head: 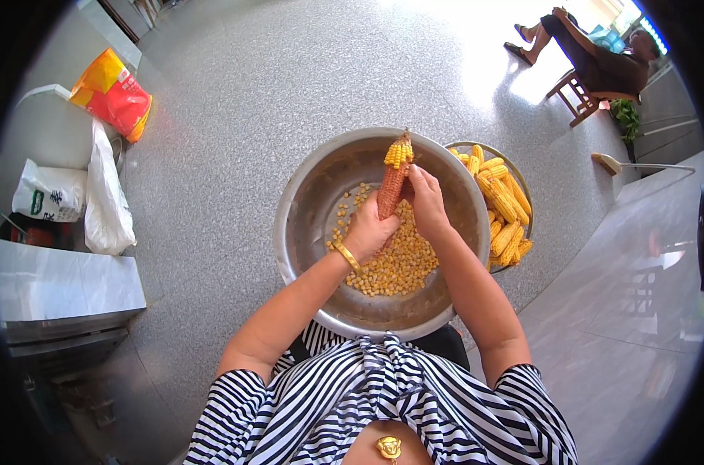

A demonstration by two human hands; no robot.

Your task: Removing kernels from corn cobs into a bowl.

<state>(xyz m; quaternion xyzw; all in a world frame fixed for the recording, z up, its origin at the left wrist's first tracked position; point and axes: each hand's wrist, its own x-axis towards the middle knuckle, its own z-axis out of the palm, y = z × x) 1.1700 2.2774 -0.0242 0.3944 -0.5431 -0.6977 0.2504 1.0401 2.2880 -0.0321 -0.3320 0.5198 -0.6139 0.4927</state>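
Observation:
My left hand [368,231] grips the lower part of a corn cob [391,189], which points up and away from me over a wide metal basin [296,232]. Most of the cob's visible side is bare and reddish, and yellow kernels remain around its far tip. My right hand [426,200] is at the cob's right side, thumb against it just below those kernels; its fingertips are partly hidden behind the cob. Loose corn kernels [398,264] lie across the basin's bottom beneath both hands.
Right of the basin, a round container [531,200] holds several yellow corn ears [500,195]. A person [604,64] sits on a wooden chair [584,99] at upper right, near a brush [606,164]. At left are a red-yellow bag [116,96] and a white plastic bag [105,197].

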